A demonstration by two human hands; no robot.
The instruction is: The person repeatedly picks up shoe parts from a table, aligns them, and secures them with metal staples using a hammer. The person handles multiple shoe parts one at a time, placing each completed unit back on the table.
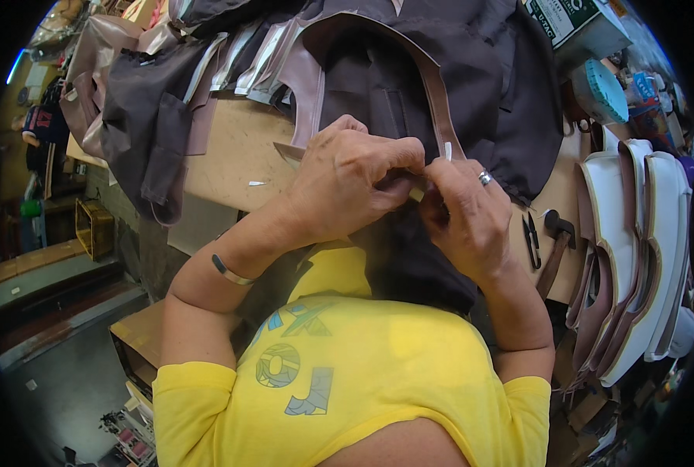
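A dark brown fabric piece [378, 86] lies before me, edged with a curved pinkish leather-like strip [432, 86]. Its two ends run down to my hands, which meet just in front of my chest. My left hand [355, 171] is closed in a pinch, and its fingertips hide what they grip. Close beside it, my right hand [467, 214], with a ring on one finger, pinches the strip's right end between thumb and fingers. A small white sliver [449, 150] pokes up by the right fingertips. Dark fabric also hangs below the hands.
Black thread snips [531, 240] and a hammer [553, 245] lie on the tabletop [238, 148] at right. Beyond them stands a stack of white and pinkish cut panels [619, 257]. More dark and pink pieces [141, 124] heap up at left; a yellow crate [96, 229] sits lower.
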